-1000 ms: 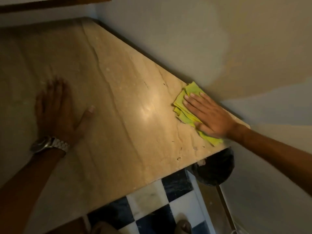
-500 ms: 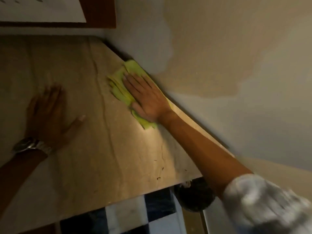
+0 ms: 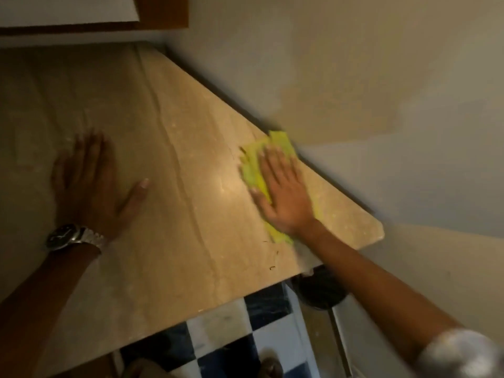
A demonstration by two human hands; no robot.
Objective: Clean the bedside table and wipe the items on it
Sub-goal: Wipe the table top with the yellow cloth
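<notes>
The beige marble top of the bedside table [image 3: 169,137] fills the left and middle of the head view. A folded yellow-green cloth [image 3: 252,167] lies flat on it near the wall edge. My right hand [image 3: 283,195] presses down on the cloth with flat, spread fingers. My left hand [image 3: 92,181], with a metal watch on the wrist, rests palm-down on the left part of the top and holds nothing. A few small dark crumbs [image 3: 272,266] lie near the front edge, just below the cloth.
A pale wall [image 3: 354,77] runs along the table's far right edge. A dark round object [image 3: 321,290] sits on the floor below the table's right corner. Black-and-white checkered floor tiles [image 3: 240,331] show beneath the front edge. A wooden edge [image 3: 161,12] crosses the top left.
My right hand slid the cloth along the wall edge toward the far corner, then back toward the near right corner. My left hand stayed planted on the top.
</notes>
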